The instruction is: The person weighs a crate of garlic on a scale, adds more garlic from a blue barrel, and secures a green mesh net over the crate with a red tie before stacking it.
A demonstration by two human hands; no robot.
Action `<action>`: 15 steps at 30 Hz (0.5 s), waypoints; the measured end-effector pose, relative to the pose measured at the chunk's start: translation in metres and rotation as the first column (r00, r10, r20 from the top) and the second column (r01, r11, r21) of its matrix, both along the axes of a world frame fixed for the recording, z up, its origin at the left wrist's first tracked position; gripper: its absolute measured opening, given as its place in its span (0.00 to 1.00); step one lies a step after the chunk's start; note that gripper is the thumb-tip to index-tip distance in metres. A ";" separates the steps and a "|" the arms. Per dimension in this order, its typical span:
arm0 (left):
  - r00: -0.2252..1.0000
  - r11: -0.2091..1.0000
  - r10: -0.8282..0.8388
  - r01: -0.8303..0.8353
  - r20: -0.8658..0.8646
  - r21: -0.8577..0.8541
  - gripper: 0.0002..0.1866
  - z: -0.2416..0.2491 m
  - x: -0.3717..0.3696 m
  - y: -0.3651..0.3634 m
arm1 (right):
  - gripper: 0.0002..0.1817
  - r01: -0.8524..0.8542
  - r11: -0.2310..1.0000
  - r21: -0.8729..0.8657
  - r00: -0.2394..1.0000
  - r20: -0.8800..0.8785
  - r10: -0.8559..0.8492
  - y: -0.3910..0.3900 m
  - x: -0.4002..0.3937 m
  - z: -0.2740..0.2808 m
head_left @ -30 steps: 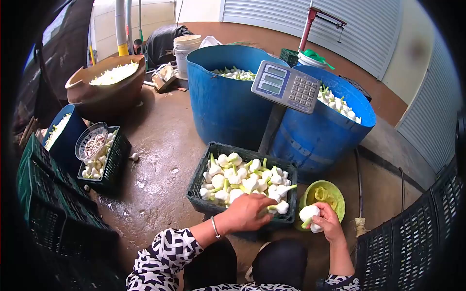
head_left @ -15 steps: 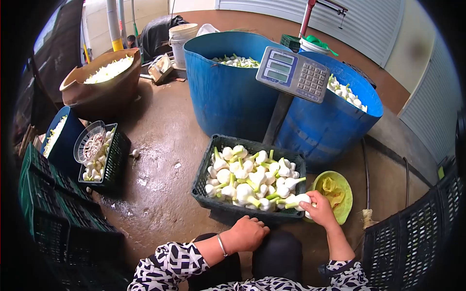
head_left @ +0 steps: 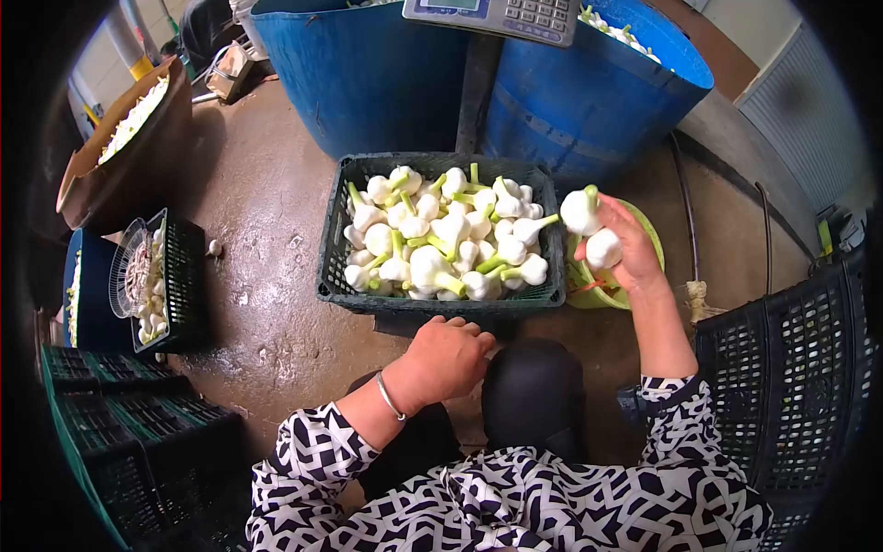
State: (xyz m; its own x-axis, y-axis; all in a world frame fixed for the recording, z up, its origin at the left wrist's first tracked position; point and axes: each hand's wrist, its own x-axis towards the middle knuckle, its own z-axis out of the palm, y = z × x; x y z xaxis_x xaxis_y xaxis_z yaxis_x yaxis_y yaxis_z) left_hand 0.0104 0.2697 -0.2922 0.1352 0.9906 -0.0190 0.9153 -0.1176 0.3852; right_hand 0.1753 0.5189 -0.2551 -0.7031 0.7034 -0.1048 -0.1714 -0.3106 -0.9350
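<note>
My right hand [head_left: 633, 247] is raised above the right end of the crate, its fingers round two white garlic bulbs, an upper bulb [head_left: 580, 213] with a short green stem and a lower bulb [head_left: 603, 249]. The dark green plastic crate [head_left: 342, 267] is heaped with trimmed garlic bulbs [head_left: 430, 265]. A yellow-green basin [head_left: 655, 230] lies partly hidden behind my right hand. Over my lap, just short of the crate's front wall, my left hand [head_left: 448, 361] has its fingers curled downward; its palm side is hidden.
A scale's display head [head_left: 529, 17] stands on a post behind the crate. Two blue tubs [head_left: 368, 87] [head_left: 584, 115] rise beyond it. At left are a crate [head_left: 187, 281] with a clear basket [head_left: 122, 281] and a brown pot [head_left: 156, 138]. Black crates [head_left: 782, 386] stand at right.
My right hand has lifted up from the crate's front right corner, and two garlic bulbs now show in it. My left hand stays near my lap. The view has tilted downward.
</note>
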 end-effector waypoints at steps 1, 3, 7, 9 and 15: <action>1.000 1.000 0.002 -0.002 0.005 -0.001 0.14 -0.001 0.000 0.002 | 0.24 -0.018 0.994 0.107 1.000 -0.009 0.020 0.026 -0.004 0.027; 1.000 0.999 0.001 -0.001 0.005 -0.042 0.15 -0.005 -0.002 0.007 | 0.25 -0.026 0.965 0.260 0.996 -0.080 0.049 0.105 -0.018 0.092; 0.993 0.995 0.081 -0.076 0.082 -0.057 0.20 -0.004 -0.013 0.023 | 0.58 0.485 0.822 0.297 0.874 -0.189 -0.448 0.223 -0.034 0.165; 0.988 0.980 0.156 -0.157 0.013 0.126 0.26 -0.008 -0.025 0.035 | 0.44 0.520 0.738 0.430 0.852 -0.195 -0.486 0.193 -0.033 0.129; 0.974 0.974 0.113 -0.069 -0.196 0.217 0.32 -0.073 -0.092 0.085 | 0.27 -0.573 0.044 0.818 0.764 0.553 -0.332 0.031 -0.027 -0.076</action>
State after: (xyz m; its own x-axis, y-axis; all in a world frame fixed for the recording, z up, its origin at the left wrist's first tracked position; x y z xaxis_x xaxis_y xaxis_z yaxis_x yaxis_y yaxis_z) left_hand -0.0819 0.3552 -0.3656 0.0595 0.9835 0.1706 0.9827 -0.0877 0.1630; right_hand 0.1484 0.5504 -0.3311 -0.9093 0.3632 0.2033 0.3238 0.9241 -0.2027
